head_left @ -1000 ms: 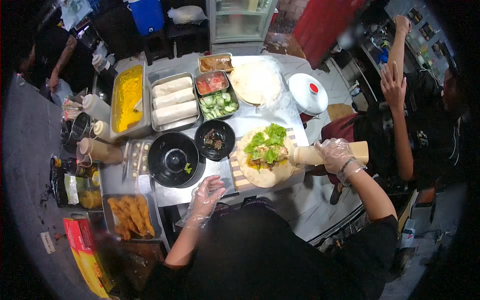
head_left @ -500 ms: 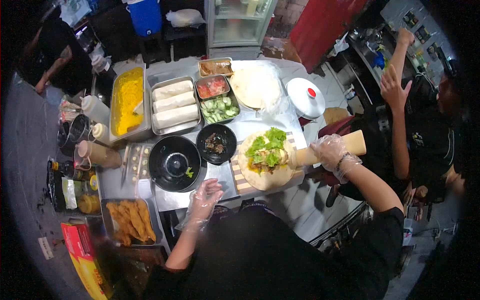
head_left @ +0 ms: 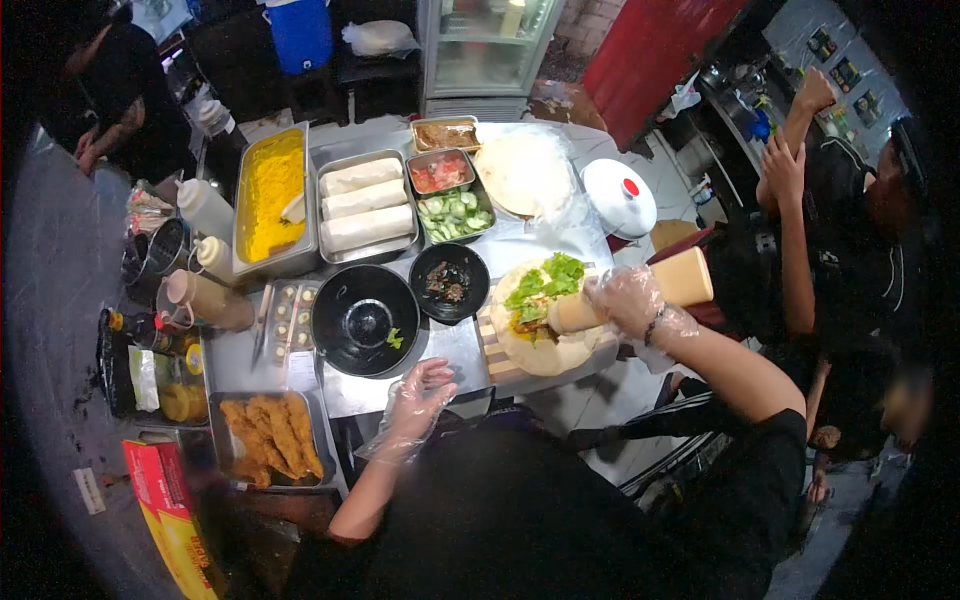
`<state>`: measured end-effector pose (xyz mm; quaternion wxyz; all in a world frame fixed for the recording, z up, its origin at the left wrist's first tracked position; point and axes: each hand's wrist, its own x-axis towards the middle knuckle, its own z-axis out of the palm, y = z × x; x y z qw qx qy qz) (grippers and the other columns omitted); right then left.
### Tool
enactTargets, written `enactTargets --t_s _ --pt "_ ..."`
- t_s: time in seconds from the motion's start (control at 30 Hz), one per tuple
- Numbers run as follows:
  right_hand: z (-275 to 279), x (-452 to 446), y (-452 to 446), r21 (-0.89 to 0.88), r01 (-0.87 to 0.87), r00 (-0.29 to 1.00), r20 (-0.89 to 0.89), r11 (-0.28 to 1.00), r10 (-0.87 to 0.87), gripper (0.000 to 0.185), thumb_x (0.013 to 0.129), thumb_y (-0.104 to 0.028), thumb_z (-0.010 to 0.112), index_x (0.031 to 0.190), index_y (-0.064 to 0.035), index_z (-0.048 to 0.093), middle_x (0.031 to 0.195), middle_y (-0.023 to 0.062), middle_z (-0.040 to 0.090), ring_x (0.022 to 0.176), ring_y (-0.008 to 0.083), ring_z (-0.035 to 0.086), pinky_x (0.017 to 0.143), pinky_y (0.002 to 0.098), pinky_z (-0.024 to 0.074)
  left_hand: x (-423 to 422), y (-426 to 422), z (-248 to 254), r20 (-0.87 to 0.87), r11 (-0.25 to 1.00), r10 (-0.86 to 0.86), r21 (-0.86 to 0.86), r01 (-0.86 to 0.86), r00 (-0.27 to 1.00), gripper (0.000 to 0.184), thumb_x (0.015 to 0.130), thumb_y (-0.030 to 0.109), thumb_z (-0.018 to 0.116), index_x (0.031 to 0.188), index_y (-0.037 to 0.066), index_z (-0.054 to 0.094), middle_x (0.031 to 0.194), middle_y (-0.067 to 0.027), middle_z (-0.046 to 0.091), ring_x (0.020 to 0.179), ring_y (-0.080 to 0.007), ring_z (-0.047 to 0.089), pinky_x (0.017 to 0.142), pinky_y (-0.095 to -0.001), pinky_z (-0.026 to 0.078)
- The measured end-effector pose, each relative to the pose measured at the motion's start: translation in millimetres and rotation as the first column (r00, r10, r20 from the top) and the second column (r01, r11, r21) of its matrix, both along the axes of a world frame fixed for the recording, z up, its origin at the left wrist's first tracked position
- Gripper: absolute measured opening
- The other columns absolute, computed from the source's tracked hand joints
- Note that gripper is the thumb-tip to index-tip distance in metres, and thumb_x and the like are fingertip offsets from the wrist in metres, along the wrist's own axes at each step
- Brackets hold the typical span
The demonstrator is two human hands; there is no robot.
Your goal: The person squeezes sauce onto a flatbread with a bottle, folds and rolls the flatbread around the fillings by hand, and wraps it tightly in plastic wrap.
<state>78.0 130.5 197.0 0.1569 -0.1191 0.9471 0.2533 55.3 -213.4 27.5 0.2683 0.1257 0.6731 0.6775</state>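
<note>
My right hand [head_left: 628, 303], in a clear plastic glove, is wrapped round a squeeze bottle of pale sauce [head_left: 684, 277]. The bottle lies nearly level, its tip end over the filling of an open flatbread [head_left: 570, 352]. Green lettuce [head_left: 548, 281] and some filling show on the flatbread, which rests on a striped board [head_left: 493, 356]. My gloved left hand [head_left: 424, 398] is held at the table's front edge with fingers loosely apart and nothing in it. A black bowl [head_left: 366, 320] with a lettuce scrap and a smaller black bowl [head_left: 449, 284] stand beyond it.
Trays of yellow food [head_left: 272, 200], white rolls [head_left: 366, 228], cucumber [head_left: 455, 217] and fried pieces [head_left: 270, 438] surround the bowls. Stacked flatbreads [head_left: 520, 172] lie at the back. Squeeze bottles [head_left: 208, 303] stand left. People are at the right [head_left: 850, 250] and far left [head_left: 130, 100].
My right hand has moved the bottle left, further over the flatbread's filling. My left hand has stayed near the table's edge. The person at the right has brought their hands together at the forearm.
</note>
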Motion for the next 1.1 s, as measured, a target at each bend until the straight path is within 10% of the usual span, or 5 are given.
enactTargets --t_s 0.67,0.9,0.93,1.03,1.1 --pt "10 29 31 0.084 0.334 0.934 0.101 0.939 -0.342 0.035 0.071 -0.016 0.067 0.105 -0.0151 0.058 0.084 0.0084 0.067 0.087 0.0286 0.066 0.073 0.045 0.0491 0 -25 9 0.048 0.997 -0.076 -0.026 0.077 0.996 0.045 0.084 0.015 0.074 0.123 0.005 0.054 0.106 -0.0075 0.065 0.101 -0.0165 0.061 0.092 -0.033 0.048" --pt "-27 117 12 -0.444 0.691 0.692 0.175 0.571 -0.701 0.071 0.076 -0.036 0.074 0.136 -0.0112 0.046 0.116 0.0177 0.064 0.1 0.037 0.063 0.087 0.0453 0.0507 -2 -29 6 0.033 0.983 -0.173 -0.062 0.175 0.984 0.043 0.089 0.024 0.069 0.125 0.007 0.054 0.111 -0.0094 0.066 0.101 -0.0177 0.063 0.087 -0.0329 0.053" --pt "-96 158 57 -0.542 0.216 0.923 -0.158 0.812 -0.352 0.078 0.075 -0.043 0.075 0.136 -0.0045 0.044 0.12 0.0167 0.062 0.098 0.0336 0.064 0.084 0.0431 0.0522 -3 -33 -1 -0.139 0.984 -0.173 -0.074 0.164 0.975 0.045 0.088 0.028 0.069 0.126 0.008 0.054 0.112 -0.0099 0.066 0.1 -0.0172 0.063 0.086 -0.031 0.053" --pt "-117 148 -3 -0.948 0.266 0.717 0.317 -0.176 -0.621 0.09 0.064 -0.029 0.086 0.136 -0.0016 0.04 0.117 0.0131 0.06 0.104 0.0253 0.061 0.088 0.0374 0.053 -7 -53 22 0.015 0.97 -0.228 -0.088 0.228 0.974 0.056 0.086 0.036 0.069 0.131 0.006 0.051 0.118 -0.0112 0.064 0.104 -0.0223 0.063 0.094 -0.0366 0.049" --pt "-164 134 -22 -0.989 0.144 0.812 0.139 -0.037 -0.566 0.092 0.062 -0.026 0.088 0.136 -0.0016 0.038 0.12 0.0145 0.058 0.105 0.0264 0.06 0.09 0.0384 0.0526 -5 -71 29 0.083 0.979 -0.204 0.025 0.203 0.975 0.063 0.084 0.039 0.071 0.132 0.004 0.048 0.123 -0.0111 0.062 0.108 -0.023 0.062 0.097 -0.0372 0.048"
